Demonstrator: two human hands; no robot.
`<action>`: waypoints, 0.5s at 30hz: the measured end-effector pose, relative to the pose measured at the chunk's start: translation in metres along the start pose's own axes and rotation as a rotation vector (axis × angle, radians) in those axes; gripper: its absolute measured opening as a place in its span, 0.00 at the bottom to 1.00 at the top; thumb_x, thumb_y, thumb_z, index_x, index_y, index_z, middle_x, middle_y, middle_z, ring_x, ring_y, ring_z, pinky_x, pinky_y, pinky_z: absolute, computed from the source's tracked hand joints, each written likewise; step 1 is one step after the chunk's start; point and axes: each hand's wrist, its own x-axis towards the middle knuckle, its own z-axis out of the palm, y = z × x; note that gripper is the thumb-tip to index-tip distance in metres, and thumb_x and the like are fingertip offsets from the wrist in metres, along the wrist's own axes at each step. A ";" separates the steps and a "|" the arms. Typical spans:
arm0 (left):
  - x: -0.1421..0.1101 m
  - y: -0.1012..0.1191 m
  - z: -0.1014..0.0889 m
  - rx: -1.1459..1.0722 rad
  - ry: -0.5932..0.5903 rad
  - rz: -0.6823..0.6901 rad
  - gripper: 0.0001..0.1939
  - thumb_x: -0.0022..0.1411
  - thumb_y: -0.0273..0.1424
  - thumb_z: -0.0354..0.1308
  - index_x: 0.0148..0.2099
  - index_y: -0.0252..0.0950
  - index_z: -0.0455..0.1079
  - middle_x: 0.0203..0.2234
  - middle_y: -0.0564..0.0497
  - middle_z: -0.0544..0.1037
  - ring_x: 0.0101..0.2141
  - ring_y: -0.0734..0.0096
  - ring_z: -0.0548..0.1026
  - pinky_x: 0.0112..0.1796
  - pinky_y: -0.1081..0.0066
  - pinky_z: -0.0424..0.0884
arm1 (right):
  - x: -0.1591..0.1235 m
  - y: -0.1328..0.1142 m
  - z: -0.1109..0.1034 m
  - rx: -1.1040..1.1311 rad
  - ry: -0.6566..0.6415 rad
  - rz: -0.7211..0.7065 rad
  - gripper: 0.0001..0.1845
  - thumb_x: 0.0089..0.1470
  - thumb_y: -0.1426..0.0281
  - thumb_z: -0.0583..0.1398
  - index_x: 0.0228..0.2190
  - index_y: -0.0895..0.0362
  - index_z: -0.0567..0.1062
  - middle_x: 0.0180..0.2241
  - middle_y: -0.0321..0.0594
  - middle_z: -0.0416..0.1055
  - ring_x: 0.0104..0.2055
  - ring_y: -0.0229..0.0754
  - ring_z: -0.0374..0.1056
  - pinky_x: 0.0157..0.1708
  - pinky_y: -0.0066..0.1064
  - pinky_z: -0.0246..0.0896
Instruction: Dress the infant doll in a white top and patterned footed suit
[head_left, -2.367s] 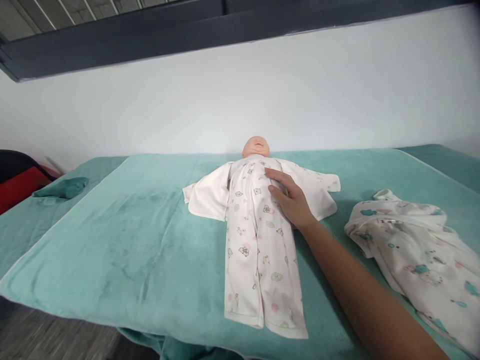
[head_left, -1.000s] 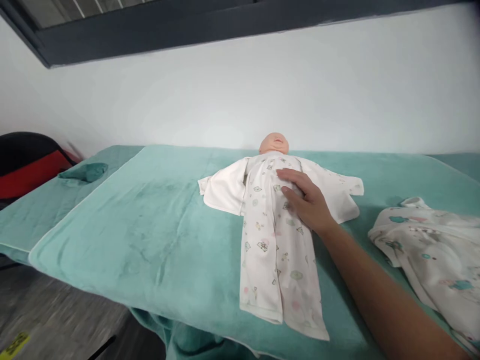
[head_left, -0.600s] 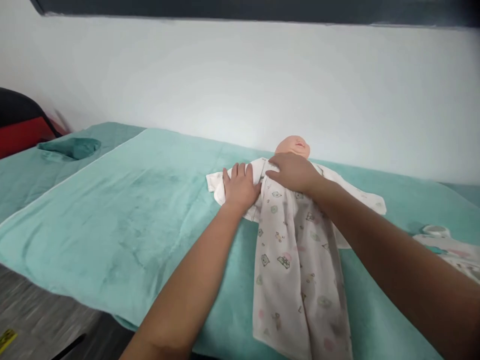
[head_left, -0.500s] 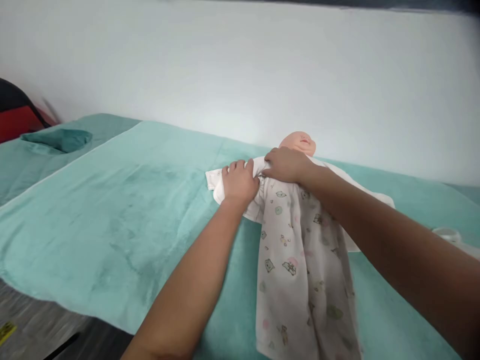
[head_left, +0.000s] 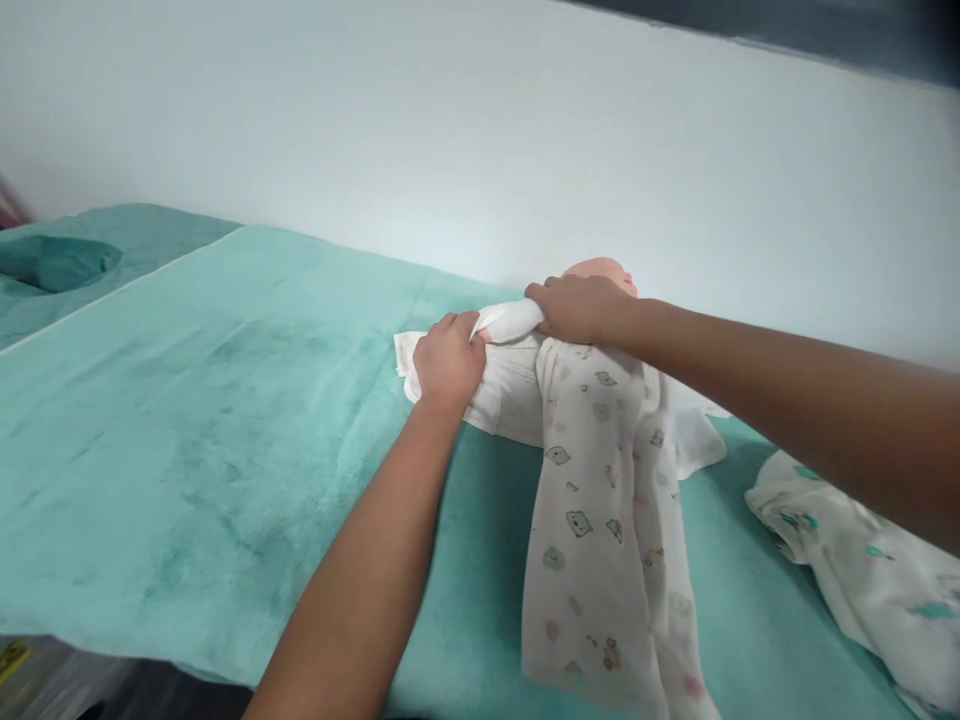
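Observation:
A baby doll (head_left: 604,267) lies on the bed against the wall, its head partly behind my right hand (head_left: 576,308). Its white garment (head_left: 514,395) is spread beneath it, with a printed panel (head_left: 600,540) of small animals draped toward me. My left hand (head_left: 450,362) is closed on the white sleeve (head_left: 510,320), near a bit of skin-coloured doll arm at the cuff. At the sleeve's shoulder end my right hand grips the fabric, its fingertips curled over it. The doll's body is hidden under the cloth and my arm.
A teal sheet (head_left: 225,450) covers the bed, its near edge hanging above a dark floor. To the right lies a crumpled white cloth with green prints (head_left: 870,570). A darker teal bundle (head_left: 64,262) rests at the far left, and a white wall (head_left: 337,130) stands behind.
My hands have moved farther apart, and the white sleeve now shows stretched between them. The printed panel has been shifted off it. The view has turned right, bringing in the crumpled cloth.

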 end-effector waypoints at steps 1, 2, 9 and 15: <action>-0.002 -0.002 -0.001 -0.015 -0.001 -0.019 0.19 0.65 0.30 0.48 0.55 0.46 0.71 0.49 0.50 0.77 0.50 0.57 0.74 0.45 0.62 0.69 | -0.005 0.011 -0.006 -0.006 0.007 0.011 0.17 0.48 0.60 0.65 0.39 0.54 0.74 0.36 0.46 0.74 0.40 0.54 0.69 0.45 0.49 0.61; -0.004 -0.003 -0.001 -0.025 -0.006 -0.040 0.19 0.65 0.29 0.48 0.55 0.46 0.71 0.49 0.50 0.77 0.50 0.57 0.74 0.45 0.62 0.69 | -0.009 0.021 -0.011 -0.010 0.015 0.021 0.17 0.49 0.60 0.65 0.39 0.55 0.74 0.35 0.45 0.73 0.40 0.53 0.69 0.46 0.50 0.60; -0.010 -0.001 -0.004 -0.013 0.008 -0.019 0.34 0.61 0.24 0.50 0.69 0.38 0.53 0.58 0.41 0.69 0.55 0.53 0.70 0.51 0.59 0.67 | -0.024 0.021 -0.022 -0.123 0.047 0.063 0.17 0.53 0.60 0.62 0.42 0.55 0.72 0.36 0.46 0.74 0.35 0.50 0.69 0.40 0.47 0.63; -0.007 0.004 -0.006 0.094 -0.058 0.232 0.26 0.66 0.33 0.54 0.66 0.40 0.60 0.57 0.43 0.70 0.56 0.53 0.67 0.58 0.53 0.60 | -0.016 -0.026 -0.007 0.076 -0.048 -0.056 0.22 0.51 0.62 0.62 0.48 0.53 0.73 0.47 0.48 0.75 0.45 0.54 0.71 0.43 0.44 0.66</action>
